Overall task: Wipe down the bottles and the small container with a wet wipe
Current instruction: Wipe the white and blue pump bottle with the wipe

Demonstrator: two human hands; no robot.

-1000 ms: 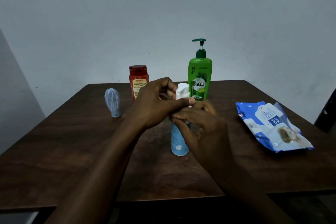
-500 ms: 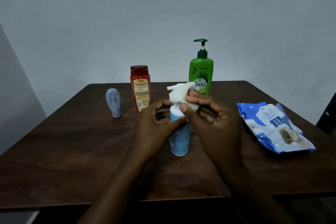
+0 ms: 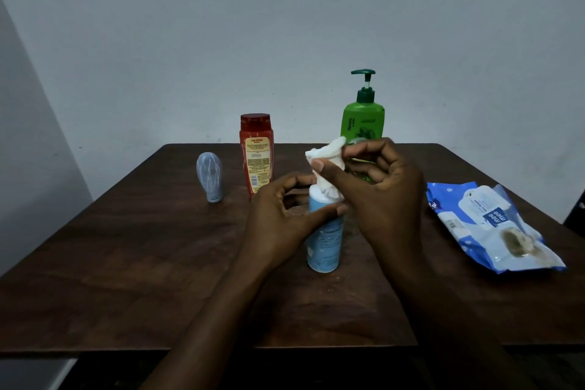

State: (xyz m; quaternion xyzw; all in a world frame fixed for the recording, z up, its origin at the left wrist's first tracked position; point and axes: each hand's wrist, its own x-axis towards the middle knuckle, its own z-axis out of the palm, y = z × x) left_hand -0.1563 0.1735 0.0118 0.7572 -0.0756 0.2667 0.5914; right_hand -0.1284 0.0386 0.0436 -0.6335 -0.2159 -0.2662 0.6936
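Your left hand point(image 3: 278, 218) grips the upright light-blue bottle point(image 3: 326, 247), top pointing up; your right hand point(image 3: 386, 196) pinches the wet wipe point(image 3: 329, 160).

Left hand point(image 3: 278, 215) cupped — right hand point(image 3: 383, 199) higher, fingers point(image 3: 367, 150) pinched.

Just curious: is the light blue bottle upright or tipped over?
Upright. The light blue bottle stands on its base on the table, left hand gripping it.
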